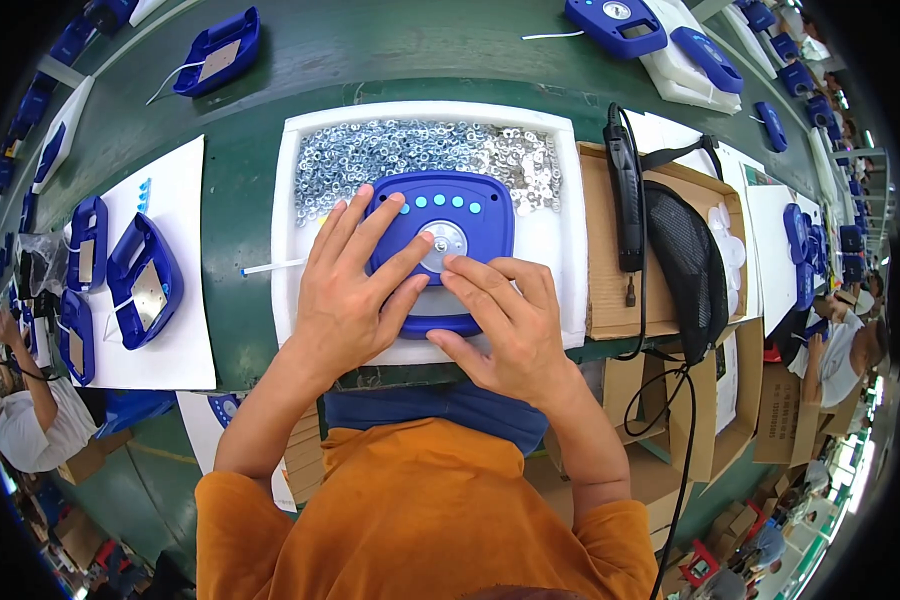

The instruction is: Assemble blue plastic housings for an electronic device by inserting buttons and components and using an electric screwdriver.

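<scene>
Both left hand (pixel 353 275) and right hand (pixel 518 325), fingers spread, touched the blue housing's (pixel 490 222) clear disc (pixel 454 232) at ten and five o'clock; even pressure suited it.

Blue casing (pixel 492 232) smooth plastic; small rings (pixel 390 150) shiny metal; tray (pixel 552 280) matt foam; box (pixel 608 300) matt cardboard; pouch (pixel 685 265) mesh cloth

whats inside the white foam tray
In the tray, small metal rings lie at the far side. The blue casing, left hand and right hand cover much else; anything beneath is hidden.
</scene>
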`<state>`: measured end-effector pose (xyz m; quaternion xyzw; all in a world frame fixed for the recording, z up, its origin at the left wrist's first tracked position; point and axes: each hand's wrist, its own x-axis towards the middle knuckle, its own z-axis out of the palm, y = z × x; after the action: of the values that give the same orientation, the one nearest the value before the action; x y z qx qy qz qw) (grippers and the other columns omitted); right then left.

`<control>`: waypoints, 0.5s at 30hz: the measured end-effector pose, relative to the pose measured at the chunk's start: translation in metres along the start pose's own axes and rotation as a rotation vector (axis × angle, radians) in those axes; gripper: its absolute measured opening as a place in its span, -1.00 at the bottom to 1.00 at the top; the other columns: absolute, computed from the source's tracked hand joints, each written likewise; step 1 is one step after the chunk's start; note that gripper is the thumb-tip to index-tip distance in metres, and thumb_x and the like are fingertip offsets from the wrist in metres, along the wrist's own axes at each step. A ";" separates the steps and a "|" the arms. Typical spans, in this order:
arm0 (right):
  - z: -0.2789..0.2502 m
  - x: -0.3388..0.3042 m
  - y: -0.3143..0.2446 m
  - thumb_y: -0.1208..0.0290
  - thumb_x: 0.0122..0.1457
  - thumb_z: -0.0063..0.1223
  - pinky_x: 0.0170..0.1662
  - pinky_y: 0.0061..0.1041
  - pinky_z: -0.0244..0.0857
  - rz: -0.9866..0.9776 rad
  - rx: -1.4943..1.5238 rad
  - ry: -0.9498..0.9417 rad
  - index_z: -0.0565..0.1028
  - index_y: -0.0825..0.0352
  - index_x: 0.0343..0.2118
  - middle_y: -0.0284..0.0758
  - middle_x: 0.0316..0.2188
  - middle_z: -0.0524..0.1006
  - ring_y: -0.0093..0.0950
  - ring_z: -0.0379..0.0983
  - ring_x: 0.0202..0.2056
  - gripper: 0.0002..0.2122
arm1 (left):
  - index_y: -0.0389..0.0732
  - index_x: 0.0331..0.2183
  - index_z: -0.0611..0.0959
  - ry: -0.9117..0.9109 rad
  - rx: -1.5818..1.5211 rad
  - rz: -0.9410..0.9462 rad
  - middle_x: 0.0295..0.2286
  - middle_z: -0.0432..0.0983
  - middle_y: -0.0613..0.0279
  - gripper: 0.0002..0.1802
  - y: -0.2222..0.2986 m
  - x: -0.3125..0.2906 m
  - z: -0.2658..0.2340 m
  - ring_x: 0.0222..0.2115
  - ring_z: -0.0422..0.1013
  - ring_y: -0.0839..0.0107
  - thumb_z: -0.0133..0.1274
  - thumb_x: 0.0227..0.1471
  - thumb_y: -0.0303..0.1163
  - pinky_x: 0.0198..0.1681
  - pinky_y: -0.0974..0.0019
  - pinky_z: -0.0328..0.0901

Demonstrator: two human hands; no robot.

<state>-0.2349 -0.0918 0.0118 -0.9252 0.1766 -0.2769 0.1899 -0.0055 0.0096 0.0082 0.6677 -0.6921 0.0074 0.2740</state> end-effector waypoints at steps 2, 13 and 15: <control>-0.001 0.000 0.000 0.16 0.13 0.59 0.17 -0.22 0.36 0.003 -0.002 -0.006 0.68 0.35 0.16 -0.31 0.23 0.68 -0.24 0.54 0.05 -0.42 | 0.03 0.18 0.84 0.006 -0.002 0.002 0.38 0.49 -0.08 -0.54 0.000 0.000 0.001 0.47 0.30 -0.25 0.38 0.26 -0.23 0.50 -0.32 0.21; -0.004 0.001 0.000 0.19 0.13 0.60 0.20 -0.20 0.36 0.022 -0.009 0.020 0.69 0.34 0.14 -0.32 0.22 0.69 -0.24 0.53 0.08 -0.45 | -0.07 0.01 0.89 0.044 -0.021 0.053 0.30 0.60 -0.01 -0.69 -0.001 0.000 0.001 0.45 0.35 -0.17 0.39 0.23 -0.35 0.54 -0.30 0.16; -0.011 0.007 0.008 0.24 0.17 0.58 0.19 -0.16 0.43 -0.001 0.154 -0.018 0.69 0.34 0.14 -0.26 0.21 0.69 -0.19 0.56 0.06 -0.49 | -0.07 0.00 0.89 0.055 -0.015 0.064 0.29 0.61 0.01 -0.70 -0.001 0.001 -0.001 0.45 0.35 -0.17 0.39 0.23 -0.34 0.55 -0.30 0.15</control>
<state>-0.2374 -0.1048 0.0204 -0.9105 0.1525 -0.2813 0.2619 -0.0038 0.0086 0.0090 0.6426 -0.7055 0.0294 0.2974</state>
